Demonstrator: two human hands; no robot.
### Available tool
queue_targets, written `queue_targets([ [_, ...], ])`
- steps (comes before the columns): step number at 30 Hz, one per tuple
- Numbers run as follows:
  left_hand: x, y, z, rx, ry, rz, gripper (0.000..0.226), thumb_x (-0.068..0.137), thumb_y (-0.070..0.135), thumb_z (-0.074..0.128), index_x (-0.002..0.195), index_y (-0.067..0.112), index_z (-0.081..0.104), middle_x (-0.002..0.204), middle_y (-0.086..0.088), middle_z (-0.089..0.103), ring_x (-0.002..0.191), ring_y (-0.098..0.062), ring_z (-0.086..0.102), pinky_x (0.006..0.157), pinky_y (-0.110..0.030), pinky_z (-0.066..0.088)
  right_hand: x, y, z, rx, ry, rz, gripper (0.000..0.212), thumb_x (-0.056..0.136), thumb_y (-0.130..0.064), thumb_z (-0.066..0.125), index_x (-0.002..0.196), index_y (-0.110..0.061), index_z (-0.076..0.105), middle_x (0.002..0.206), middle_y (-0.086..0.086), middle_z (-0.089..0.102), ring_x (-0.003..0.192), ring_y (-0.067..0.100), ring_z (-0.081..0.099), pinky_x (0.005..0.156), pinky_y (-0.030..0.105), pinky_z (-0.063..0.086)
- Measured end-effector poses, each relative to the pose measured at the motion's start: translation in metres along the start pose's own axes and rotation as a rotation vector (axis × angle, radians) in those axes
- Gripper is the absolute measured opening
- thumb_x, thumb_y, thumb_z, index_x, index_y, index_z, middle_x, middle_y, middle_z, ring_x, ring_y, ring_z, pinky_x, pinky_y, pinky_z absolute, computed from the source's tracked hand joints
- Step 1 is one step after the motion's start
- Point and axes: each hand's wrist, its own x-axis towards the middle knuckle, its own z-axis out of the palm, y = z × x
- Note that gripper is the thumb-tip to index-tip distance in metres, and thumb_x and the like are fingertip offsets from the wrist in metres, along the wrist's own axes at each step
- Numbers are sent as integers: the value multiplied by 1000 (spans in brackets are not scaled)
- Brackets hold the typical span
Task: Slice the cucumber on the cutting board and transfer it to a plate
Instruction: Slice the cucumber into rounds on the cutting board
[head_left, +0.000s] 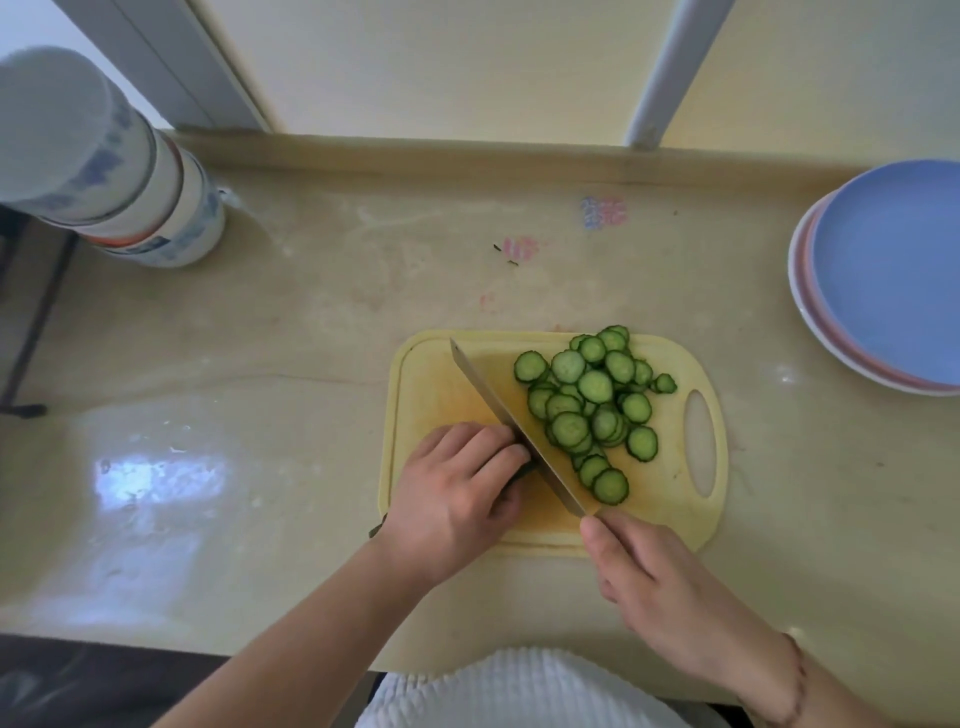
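Presently the left hand (457, 483) pinches the last cucumber stub (522, 470) against the knife (514, 423), whose handle the right hand (660, 577) grips. Cucumber slices (592, 405) lie right of the blade on the cutting board (431, 384); plates (883, 270) sit far right, nearer the right hand.

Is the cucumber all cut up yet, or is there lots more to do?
Nearly all cut: a pile of slices lies on the board. Right now the left hand holds down a last dark bit, mostly hidden under its fingers, while the right hand grips the knife against it. Still left: moving the slices to a plate. The blue plate on the right holds none yet.
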Motion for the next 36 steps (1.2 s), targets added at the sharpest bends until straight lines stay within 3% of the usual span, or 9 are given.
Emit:
queue_targets([
  [5, 1, 0, 2, -41, 18, 8, 7, 86, 11, 70, 91, 11, 75, 105, -1, 72, 87, -26, 67, 65, -37, 56, 1, -5, -1, 31, -27, 18, 50, 87, -66, 35, 68, -20, 42, 49, -10, 38, 46, 4, 32, 50, 29, 31],
  [15, 1, -1, 2, -85, 7, 12, 3, 86, 6, 70, 89, 6, 72, 101, -6, 69, 86, -27, 66, 67, -38, 56, -21, -6, -4, 39, 12, -14, 67, 80, -82, 33, 72, -16, 41, 58, -5, 34, 53, 12, 31, 52, 37, 29],
  [21, 1, -2, 1, -94, 2, 9, 2, 86, 7, 69, 86, 5, 70, 97, -7, 68, 85, -27, 66, 66, -38, 56, -27, -6, -6, 36, 5, -23, 61, 84, -74, 34, 71, -14, 39, 56, -5, 34, 50, 7, 31, 50, 27, 27],
  [29, 0, -2, 2, -103, -9, -1, 2, 85, 6, 71, 87, 4, 70, 90, -7, 66, 84, -28, 64, 67, -38, 56, -26, -4, -3, -30, 14, -36, 61, 85, -73, 30, 72, -14, 39, 57, -2, 33, 51, 9, 30, 52, 30, 27],
  [36, -1, -2, 4, -116, 7, 0, 6, 84, 5, 72, 90, 4, 70, 91, -8, 66, 84, -29, 64, 67, -39, 56, 2, -6, 5, -68, 17, -16, 49, 90, -62, 29, 67, -21, 43, 53, -6, 40, 50, 6, 36, 54, 37, 37],
])
